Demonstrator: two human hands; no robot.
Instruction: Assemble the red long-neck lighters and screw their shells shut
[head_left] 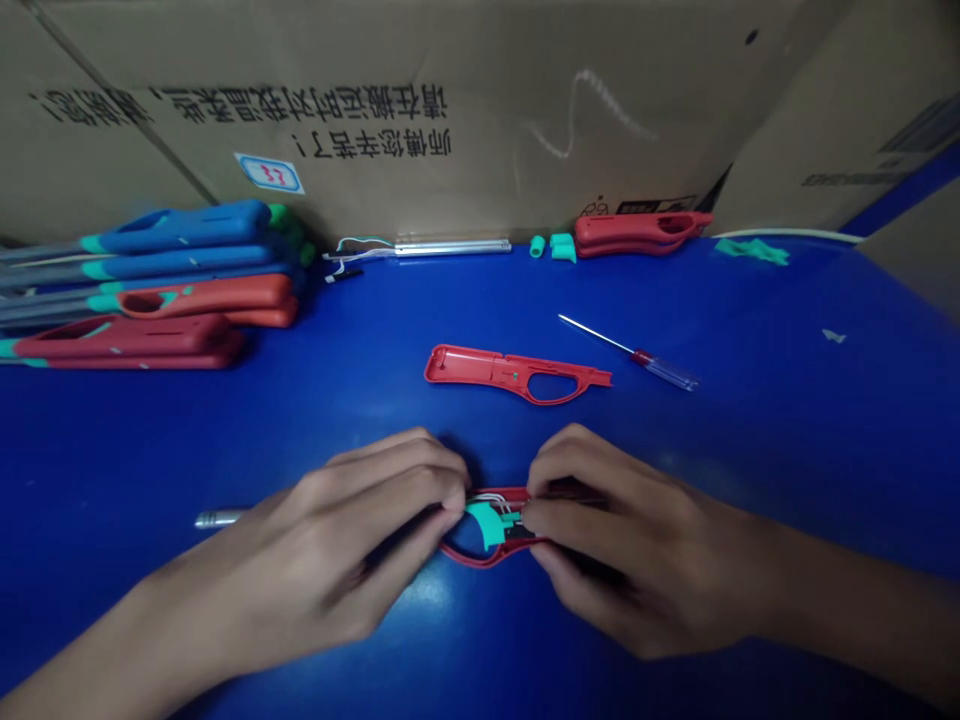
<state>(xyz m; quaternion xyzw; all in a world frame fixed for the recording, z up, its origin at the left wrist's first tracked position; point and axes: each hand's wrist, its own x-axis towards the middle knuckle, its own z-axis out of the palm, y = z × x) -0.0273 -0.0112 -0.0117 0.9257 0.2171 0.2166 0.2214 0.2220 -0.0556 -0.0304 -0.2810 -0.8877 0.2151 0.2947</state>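
A red plastic handle shell holding a teal insert and thin wires is pinched between the left hand and right hand, fingers curled in from either end, steadying it over the blue bench. Beyond the shell, within reach, lie a matching empty half shell and a screwdriver; stacked red and blue handles sit farther left.
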